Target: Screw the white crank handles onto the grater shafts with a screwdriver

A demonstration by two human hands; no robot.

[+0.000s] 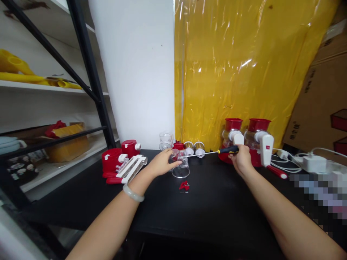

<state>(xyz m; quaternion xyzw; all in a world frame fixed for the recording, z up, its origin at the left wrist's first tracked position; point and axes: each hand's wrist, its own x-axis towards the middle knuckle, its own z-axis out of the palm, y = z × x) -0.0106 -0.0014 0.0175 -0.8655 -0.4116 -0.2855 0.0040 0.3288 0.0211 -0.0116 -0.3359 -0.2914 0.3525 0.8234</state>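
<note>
My left hand [162,162] is closed around a clear plastic grater housing [181,172], which rests on the black table with its wide round rim toward me. In my right hand [240,159] is a screwdriver [226,149] with a black and yellow handle. Its long metal shaft points left, and the tip reaches the clear housing's right side; exact contact is too small to tell. On the table just in front of the housing lies a small red plastic piece [184,185], with tiny metal bits beside it.
Red bases [111,160] and white crank handles [132,168] lie at left. Behind are another clear housing [166,139] and drum graters [199,148]. Assembled red-and-white graters [258,139] stand at right, beside a white charger with cables [314,163]. A shelf rack [89,65] borders the left.
</note>
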